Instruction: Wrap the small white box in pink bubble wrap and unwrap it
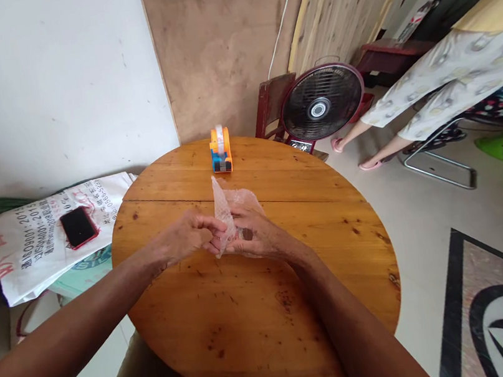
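Over the middle of a round wooden table (261, 313), both of my hands hold a thin, clear, crinkled plastic bag (225, 208). My left hand (187, 236) pinches the bag's left edge with closed fingers. My right hand (258, 234) grips the bag from the right; a small dark item shows at its fingers. The bag's top corner stands up above the hands. An orange and blue tape dispenser (220, 150) stands upright at the table's far edge, apart from the hands.
Left of the table lie white printed sacks (41, 239) with a dark phone in a red case (78, 227) on top. A floor fan (322, 105) stands behind the table. Another person (443, 78) in a pale patterned garment sits at the right by a metal chair frame.
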Action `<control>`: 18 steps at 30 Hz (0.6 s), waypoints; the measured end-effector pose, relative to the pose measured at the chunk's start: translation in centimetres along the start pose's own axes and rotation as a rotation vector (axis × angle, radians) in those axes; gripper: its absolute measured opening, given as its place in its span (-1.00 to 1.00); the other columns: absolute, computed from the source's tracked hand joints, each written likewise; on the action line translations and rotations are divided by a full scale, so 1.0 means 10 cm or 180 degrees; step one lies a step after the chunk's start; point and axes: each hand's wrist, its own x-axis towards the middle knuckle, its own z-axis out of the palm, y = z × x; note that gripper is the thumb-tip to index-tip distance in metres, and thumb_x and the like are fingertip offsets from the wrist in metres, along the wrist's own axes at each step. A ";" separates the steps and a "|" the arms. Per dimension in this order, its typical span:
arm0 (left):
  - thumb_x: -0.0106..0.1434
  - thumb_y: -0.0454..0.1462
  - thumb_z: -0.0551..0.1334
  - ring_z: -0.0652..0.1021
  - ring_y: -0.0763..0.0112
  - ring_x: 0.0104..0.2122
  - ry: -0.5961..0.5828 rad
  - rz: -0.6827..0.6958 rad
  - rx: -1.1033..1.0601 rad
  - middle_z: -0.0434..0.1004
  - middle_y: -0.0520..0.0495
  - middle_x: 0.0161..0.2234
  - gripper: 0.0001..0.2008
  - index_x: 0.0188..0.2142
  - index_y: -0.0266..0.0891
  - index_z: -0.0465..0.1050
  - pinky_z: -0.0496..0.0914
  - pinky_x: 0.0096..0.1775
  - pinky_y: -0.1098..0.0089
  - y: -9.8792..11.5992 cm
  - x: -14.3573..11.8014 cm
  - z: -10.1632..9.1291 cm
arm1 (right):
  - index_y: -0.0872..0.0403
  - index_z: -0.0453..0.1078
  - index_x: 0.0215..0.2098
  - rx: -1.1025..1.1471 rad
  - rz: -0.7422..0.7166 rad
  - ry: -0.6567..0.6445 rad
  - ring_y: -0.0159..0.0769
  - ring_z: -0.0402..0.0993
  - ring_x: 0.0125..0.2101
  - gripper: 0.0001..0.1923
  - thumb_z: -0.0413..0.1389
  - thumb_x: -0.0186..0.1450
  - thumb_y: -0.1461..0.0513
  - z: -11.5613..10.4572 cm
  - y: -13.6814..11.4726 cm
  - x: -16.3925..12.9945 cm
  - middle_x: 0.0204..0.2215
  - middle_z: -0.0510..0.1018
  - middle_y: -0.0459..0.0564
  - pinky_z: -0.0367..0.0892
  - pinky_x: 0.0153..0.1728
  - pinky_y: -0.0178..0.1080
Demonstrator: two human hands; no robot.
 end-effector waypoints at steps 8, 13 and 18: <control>0.14 -0.40 0.13 0.35 0.52 -0.51 0.0376 0.1096 0.2195 0.41 0.07 -0.54 -0.82 -0.47 -0.25 0.51 0.18 -0.43 0.48 -0.18 0.14 0.14 | 0.04 0.51 -0.16 0.0162 0.0098 0.0032 -0.10 0.37 -0.01 -0.73 0.18 0.30 0.05 0.00 -0.07 -0.01 -0.06 0.49 0.08 0.27 0.06 -0.05; 0.22 -0.36 0.12 0.41 0.42 -0.42 0.0932 0.1943 0.2807 0.46 -0.04 -0.40 -0.80 -0.37 -0.23 0.54 0.27 -0.34 0.42 -0.36 0.19 0.19 | 0.07 0.44 -0.02 0.0491 0.0346 -0.0102 -0.07 0.38 0.03 -0.60 0.23 0.22 0.07 -0.10 -0.08 -0.13 0.00 0.49 0.11 0.28 0.08 -0.04; 0.08 -0.41 0.15 0.40 0.28 -0.33 0.1360 0.2595 0.2984 0.46 -0.16 -0.29 -0.83 -0.37 -0.28 0.50 0.30 -0.26 0.29 -0.46 0.24 0.24 | -0.02 0.32 0.20 0.1411 0.0958 0.0090 -0.07 0.28 0.21 -0.49 0.12 0.29 0.12 -0.24 -0.04 -0.28 0.23 0.37 0.03 0.18 0.21 -0.01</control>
